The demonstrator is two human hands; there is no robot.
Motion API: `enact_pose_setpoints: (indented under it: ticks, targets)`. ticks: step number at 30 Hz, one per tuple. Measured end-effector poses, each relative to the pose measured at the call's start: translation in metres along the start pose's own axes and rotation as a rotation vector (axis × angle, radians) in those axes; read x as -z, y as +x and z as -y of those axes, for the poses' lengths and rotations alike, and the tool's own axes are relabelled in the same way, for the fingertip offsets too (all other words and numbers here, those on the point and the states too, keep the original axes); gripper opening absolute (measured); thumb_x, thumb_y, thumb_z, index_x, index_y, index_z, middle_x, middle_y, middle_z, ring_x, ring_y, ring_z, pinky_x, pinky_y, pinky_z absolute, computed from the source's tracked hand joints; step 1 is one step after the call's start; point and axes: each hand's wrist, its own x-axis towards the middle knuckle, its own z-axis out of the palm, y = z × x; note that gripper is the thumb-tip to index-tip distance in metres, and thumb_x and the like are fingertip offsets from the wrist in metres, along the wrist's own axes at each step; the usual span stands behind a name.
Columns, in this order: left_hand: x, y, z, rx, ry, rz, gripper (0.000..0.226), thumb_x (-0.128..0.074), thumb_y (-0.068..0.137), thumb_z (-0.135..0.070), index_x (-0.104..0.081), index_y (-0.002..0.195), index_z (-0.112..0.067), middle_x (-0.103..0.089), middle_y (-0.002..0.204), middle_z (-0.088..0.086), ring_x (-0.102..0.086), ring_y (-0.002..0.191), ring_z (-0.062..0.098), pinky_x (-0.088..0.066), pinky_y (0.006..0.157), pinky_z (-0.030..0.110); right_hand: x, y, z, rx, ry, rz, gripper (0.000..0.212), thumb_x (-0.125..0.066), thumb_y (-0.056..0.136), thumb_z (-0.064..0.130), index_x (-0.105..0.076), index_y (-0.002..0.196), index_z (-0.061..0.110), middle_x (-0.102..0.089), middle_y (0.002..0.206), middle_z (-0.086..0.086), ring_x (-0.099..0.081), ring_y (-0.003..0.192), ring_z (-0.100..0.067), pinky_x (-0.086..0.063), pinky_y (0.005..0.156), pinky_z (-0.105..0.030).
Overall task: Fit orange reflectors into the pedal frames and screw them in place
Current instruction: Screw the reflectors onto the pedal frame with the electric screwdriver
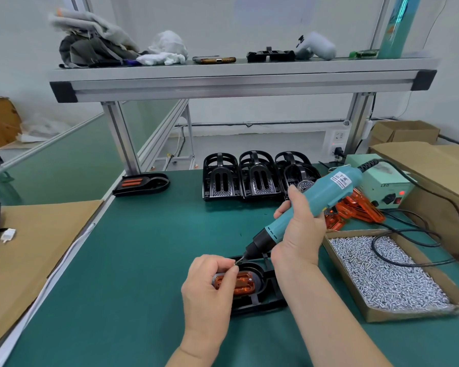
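Screw-loading stage. The pedal frame (263, 296) was laid flat on the green mat (149, 260), close to the body, with the orange reflector (240, 283) seated in its recess. The left hand (210, 283) was rested over the frame, thumb and forefinger pinched at the bit tip, apparently on a screw (235, 264) too small to be resolved, presumably so that it could be steadied. The electric screwdriver (316, 205) was gripped in the closed right hand (300, 231) and tilted toward that pinch. The box of screws (398, 315) and spare reflectors (361, 207) were kept to the right, near the driving hand.
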Motion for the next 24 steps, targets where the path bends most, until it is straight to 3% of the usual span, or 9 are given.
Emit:
enact_pose_setpoints:
  ticks: [4,6,7,9,11,15,18,24]
  targets:
    - [0.007,0.003,-0.001,0.040,0.038,0.067,0.033,-0.081,0.076,-0.004,-0.066,0.080,-0.034,-0.064,0.090,-0.019,-0.061,0.091,0.011,-0.045,0.081,0.016,-0.005,-0.004,-0.004,0.022,-0.005,0.049,0.024,-0.075,0.082,0.023,-0.052,0.089,0.020,-0.054,0.052,0.004,-0.049,0.047,-0.011,-0.046,0.052,-0.021]
    - [0.014,0.002,0.000,0.085,0.058,0.137,0.036,-0.080,0.072,-0.027,-0.062,0.099,-0.044,-0.061,0.103,-0.028,-0.057,0.107,0.003,-0.043,0.092,0.019,-0.007,-0.007,-0.006,0.031,0.001,0.083,0.025,-0.075,0.081,0.023,-0.052,0.088,0.018,-0.053,0.052,0.003,-0.048,0.045,-0.010,-0.046,0.049,-0.019]
    - [0.019,0.002,0.002,0.117,0.094,0.209,0.055,-0.077,0.067,-0.042,-0.054,0.116,-0.048,-0.055,0.113,-0.034,-0.048,0.119,-0.005,-0.038,0.099,0.018,-0.009,-0.008,-0.007,0.036,-0.001,0.102,0.025,-0.075,0.080,0.023,-0.053,0.087,0.017,-0.052,0.052,0.003,-0.047,0.044,-0.010,-0.045,0.048,-0.018]
    - [0.029,0.000,0.015,0.147,0.200,0.406,0.107,-0.071,0.055,-0.063,-0.016,0.146,-0.050,-0.025,0.135,-0.045,-0.017,0.129,-0.023,-0.023,0.108,0.019,-0.010,-0.010,-0.009,0.055,-0.018,0.148,0.024,-0.076,0.078,0.022,-0.053,0.084,0.017,-0.052,0.052,0.002,-0.047,0.044,-0.010,-0.044,0.047,-0.018]
    - [0.037,0.000,0.023,0.162,0.311,0.563,0.133,-0.073,0.048,-0.071,0.017,0.144,-0.052,-0.011,0.140,-0.041,-0.007,0.126,-0.021,-0.017,0.112,0.023,-0.011,-0.012,-0.013,0.079,-0.044,0.198,0.021,-0.076,0.078,0.021,-0.055,0.081,0.019,-0.052,0.053,0.002,-0.047,0.044,-0.010,-0.045,0.048,-0.019]
    - [0.037,0.003,0.029,0.222,0.303,0.629,0.142,-0.076,0.047,-0.070,0.035,0.134,-0.059,-0.024,0.136,-0.028,-0.019,0.127,-0.004,-0.022,0.106,0.024,-0.014,-0.021,-0.024,0.124,-0.115,0.287,0.018,-0.076,0.078,0.020,-0.059,0.078,0.020,-0.053,0.056,0.001,-0.048,0.047,-0.012,-0.045,0.051,-0.021]
    - [0.037,0.006,0.031,0.238,0.282,0.612,0.144,-0.076,0.049,-0.069,0.034,0.141,-0.052,-0.029,0.145,-0.024,-0.024,0.134,0.005,-0.027,0.110,0.027,-0.015,-0.028,-0.032,0.151,-0.165,0.324,0.018,-0.077,0.079,0.019,-0.059,0.076,0.020,-0.053,0.057,0.000,-0.047,0.047,-0.014,-0.044,0.051,-0.020]
    - [0.037,0.008,0.031,0.209,0.281,0.603,0.146,-0.073,0.048,-0.071,0.028,0.149,-0.039,-0.032,0.135,-0.030,-0.028,0.125,0.003,-0.028,0.109,0.026,-0.019,-0.032,-0.043,0.169,-0.242,0.344,0.022,-0.077,0.078,0.021,-0.060,0.068,0.029,-0.054,0.058,-0.002,-0.049,0.047,-0.016,-0.045,0.051,-0.023]
